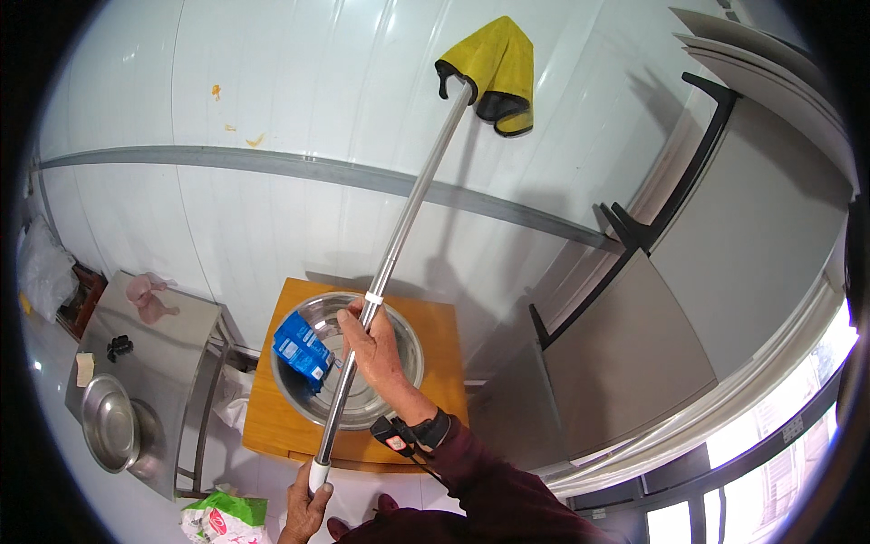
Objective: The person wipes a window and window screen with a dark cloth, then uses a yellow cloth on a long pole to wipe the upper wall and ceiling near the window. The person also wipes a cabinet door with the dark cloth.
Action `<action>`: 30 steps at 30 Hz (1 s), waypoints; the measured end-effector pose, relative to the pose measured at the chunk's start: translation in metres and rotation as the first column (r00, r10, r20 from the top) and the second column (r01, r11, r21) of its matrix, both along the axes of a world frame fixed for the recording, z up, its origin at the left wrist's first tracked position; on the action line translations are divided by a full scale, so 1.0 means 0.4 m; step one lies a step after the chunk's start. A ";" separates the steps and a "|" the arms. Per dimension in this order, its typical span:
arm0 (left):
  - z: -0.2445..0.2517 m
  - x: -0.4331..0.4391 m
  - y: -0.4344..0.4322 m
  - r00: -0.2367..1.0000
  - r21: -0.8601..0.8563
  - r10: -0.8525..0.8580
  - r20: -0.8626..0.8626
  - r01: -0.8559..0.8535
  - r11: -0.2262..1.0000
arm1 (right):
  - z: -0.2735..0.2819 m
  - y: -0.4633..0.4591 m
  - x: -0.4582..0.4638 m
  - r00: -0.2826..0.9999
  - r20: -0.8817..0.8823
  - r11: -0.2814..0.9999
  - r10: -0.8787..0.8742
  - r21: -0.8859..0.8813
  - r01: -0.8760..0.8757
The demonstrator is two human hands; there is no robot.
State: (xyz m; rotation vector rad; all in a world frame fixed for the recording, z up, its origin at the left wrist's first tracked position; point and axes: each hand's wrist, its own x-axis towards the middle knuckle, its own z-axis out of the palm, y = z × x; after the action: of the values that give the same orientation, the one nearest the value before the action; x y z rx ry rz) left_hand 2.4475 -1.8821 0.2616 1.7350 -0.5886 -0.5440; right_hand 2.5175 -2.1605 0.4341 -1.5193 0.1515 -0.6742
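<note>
A long metal telescopic pole [411, 211] slants from the lower middle up to the white wall. My left hand [306, 503] grips its white end at the bottom. Higher up, just below a white collar on the pole, my right hand [372, 345] is closed around the shaft. A yellow cloth with black edging [499, 61] hangs over the pole's top end, against or close to the wall. Behind the pole, a steel basin [408, 340] stands on a wooden cabinet [442, 326], and a blue printed packet [302, 350] lies in it.
At left, a metal table [173, 340] bears a steel bowl [112, 421], a pink object [146, 296] and a small black item [120, 347]. A green and white bag [228, 517] is on the floor. Grey panels with black brackets [686, 190] and a curtain [747, 381] stand at right. A grey rail [326, 166] crosses the wall.
</note>
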 end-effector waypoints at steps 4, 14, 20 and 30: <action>-0.058 -0.027 0.026 0.999 0.029 0.016 0.028 -0.017 0.999 | -0.044 0.031 -0.018 0.998 -0.057 1.000 0.003 0.024 -0.001; -0.146 -0.153 0.189 0.987 0.189 0.135 -0.089 -0.117 0.975 | -0.244 0.159 -0.053 0.979 -0.200 0.994 0.042 -0.090 -0.061; -0.003 -0.049 0.057 0.995 -0.073 0.040 -0.091 -0.046 0.996 | -0.065 0.099 0.017 0.996 -0.077 0.995 -0.042 -0.090 0.035; 0.111 0.000 -0.017 0.952 -0.313 -0.172 -0.253 0.088 0.946 | 0.109 0.013 0.047 0.994 -0.011 0.991 -0.106 -0.087 0.104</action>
State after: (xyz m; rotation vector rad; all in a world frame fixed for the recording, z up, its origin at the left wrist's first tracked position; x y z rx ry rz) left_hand 2.4476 -1.8890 0.3059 1.3114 -0.5565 -0.7392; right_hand 2.5362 -2.1553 0.4776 -1.6085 0.2176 -0.7614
